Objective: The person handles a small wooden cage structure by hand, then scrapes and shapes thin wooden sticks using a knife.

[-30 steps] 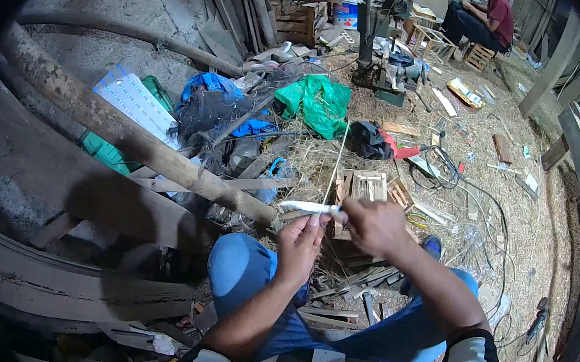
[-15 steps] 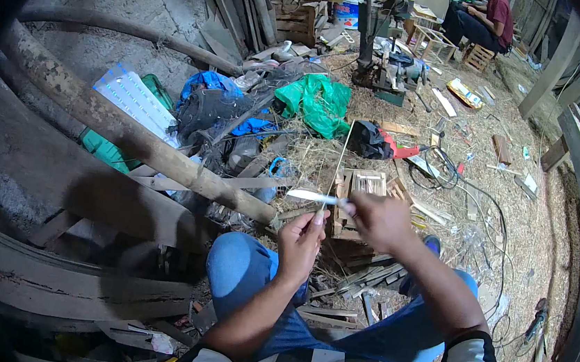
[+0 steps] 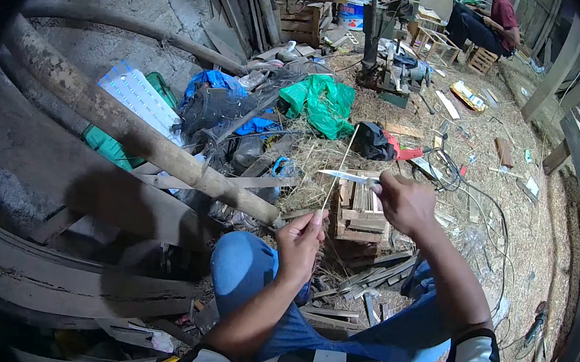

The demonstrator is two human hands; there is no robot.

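My left hand [image 3: 300,246] pinches the lower end of a thin pale strip [image 3: 343,161], which rises from my fingertips and leans slightly right. My right hand [image 3: 406,205] is closed round the handle of a knife [image 3: 346,177]. The blade points left and lies across the strip, well above my left fingertips; whether it touches the strip I cannot tell. Behind the strip and below the knife sits a wooden crate [image 3: 362,234] with short wood pieces in it.
A green plastic bag [image 3: 320,104] and a red power tool [image 3: 404,151] with a cable lie beyond. A long wooden pole [image 3: 134,134] slants on the left. Wood scraps [image 3: 375,280] lie between my legs. At the back right, a person [image 3: 490,22] sits near a crate.
My right hand and the knife have moved up and right along the strip, away from my left hand. My left hand keeps its pinch. The view has shifted slightly.
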